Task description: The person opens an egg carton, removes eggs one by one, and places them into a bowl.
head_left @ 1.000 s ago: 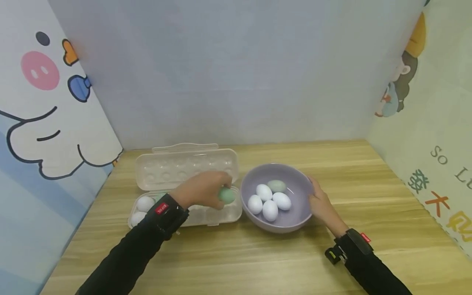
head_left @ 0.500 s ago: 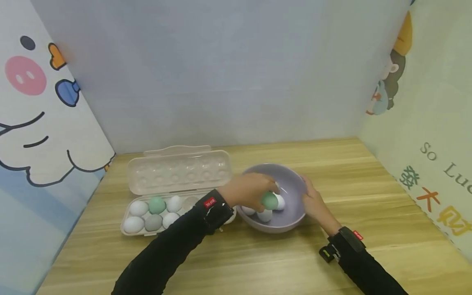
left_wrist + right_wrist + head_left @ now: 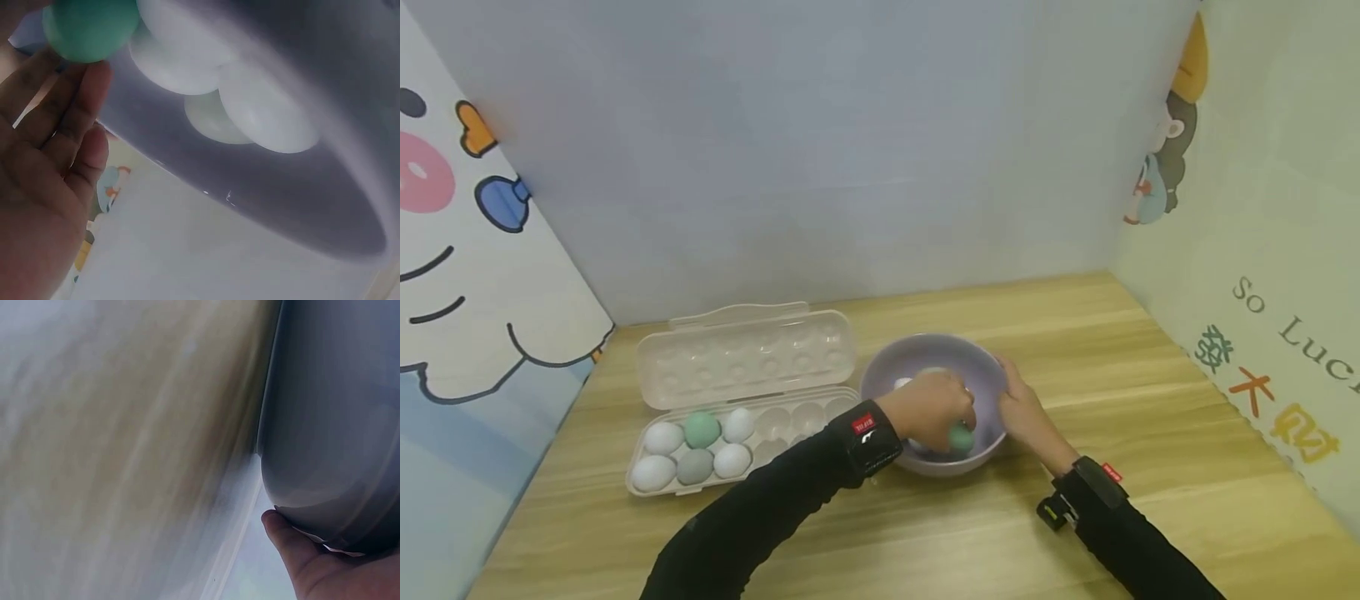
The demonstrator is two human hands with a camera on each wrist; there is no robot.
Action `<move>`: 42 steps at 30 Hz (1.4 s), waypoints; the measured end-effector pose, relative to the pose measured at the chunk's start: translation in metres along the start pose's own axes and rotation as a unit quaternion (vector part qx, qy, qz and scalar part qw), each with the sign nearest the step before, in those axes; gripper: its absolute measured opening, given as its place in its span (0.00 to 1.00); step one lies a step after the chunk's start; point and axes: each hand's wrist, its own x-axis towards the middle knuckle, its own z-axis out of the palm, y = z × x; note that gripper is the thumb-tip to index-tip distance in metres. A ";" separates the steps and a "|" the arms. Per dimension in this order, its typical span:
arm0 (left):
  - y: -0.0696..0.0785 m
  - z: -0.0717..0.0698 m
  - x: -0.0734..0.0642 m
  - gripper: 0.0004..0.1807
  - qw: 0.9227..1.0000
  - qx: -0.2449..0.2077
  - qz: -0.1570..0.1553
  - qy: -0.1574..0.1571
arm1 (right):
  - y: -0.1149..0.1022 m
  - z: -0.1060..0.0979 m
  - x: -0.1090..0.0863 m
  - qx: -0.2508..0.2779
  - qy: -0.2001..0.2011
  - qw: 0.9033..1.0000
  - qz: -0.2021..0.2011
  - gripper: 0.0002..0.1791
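Note:
My left hand (image 3: 931,408) is down inside the purple bowl (image 3: 880,367), pinching a green egg (image 3: 961,437) with its fingers. In the left wrist view that green egg (image 3: 90,28) sits at the fingertips, beside white eggs (image 3: 265,109) and a pale grey-green egg (image 3: 215,119) lying in the bowl. From above, the hand covers most of those eggs. My right hand (image 3: 1028,415) grips the bowl's right side at the rim. Its thumb (image 3: 284,540) presses the outer wall of the bowl (image 3: 331,425) in the right wrist view.
Left of the bowl lies an open clear plastic egg carton (image 3: 745,354), its lid folded back. White eggs (image 3: 653,472), a green egg (image 3: 702,430) and a grey egg (image 3: 695,467) fill its left cups. A grey wall (image 3: 850,167) stands behind the wooden table (image 3: 1060,333).
My left hand has carried the green egg from the carton's right end rightward and down into the bowl. My right hand has stayed on the bowl. The head view has shifted slightly.

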 end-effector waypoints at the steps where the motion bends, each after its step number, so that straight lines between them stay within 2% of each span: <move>1: 0.000 0.000 0.000 0.14 1.000 -0.008 0.000 -0.004 | -0.001 0.001 0.001 -0.002 -0.001 1.000 -0.003 0.32; 6: 0.000 0.001 -0.001 0.09 0.999 -0.045 -0.002 -0.013 | -0.008 0.002 0.005 -0.002 0.001 1.000 -0.017 0.31; 17: 0.004 0.007 -0.005 0.13 1.000 -0.027 -0.014 -0.006 | -0.015 0.005 0.004 0.014 -0.018 1.000 -0.018 0.32; 25: 0.007 0.014 -0.007 0.13 0.998 0.053 -0.012 0.029 | -0.011 0.005 0.004 0.001 -0.018 1.000 -0.013 0.32; 30: 0.008 0.016 -0.009 0.13 0.998 0.057 -0.016 0.038 | -0.007 0.006 0.004 -0.010 -0.017 1.000 -0.013 0.32; 33: 0.006 0.007 -0.019 0.14 0.999 0.030 -0.033 0.029 | -0.005 0.007 0.003 -0.013 -0.014 1.000 -0.010 0.31; 36: -0.002 -0.007 -0.039 0.13 0.998 0.005 -0.053 0.031 | -0.004 0.006 0.002 -0.020 -0.011 1.000 -0.004 0.31; 38: -0.010 -0.015 -0.056 0.13 0.997 -0.015 -0.067 0.047 | -0.004 0.005 0.001 -0.025 -0.008 1.000 -0.002 0.31; 42: -0.033 -0.024 -0.096 0.10 0.990 -0.020 -0.100 0.092 | -0.004 0.002 -0.002 -0.030 -0.003 1.000 0.001 0.32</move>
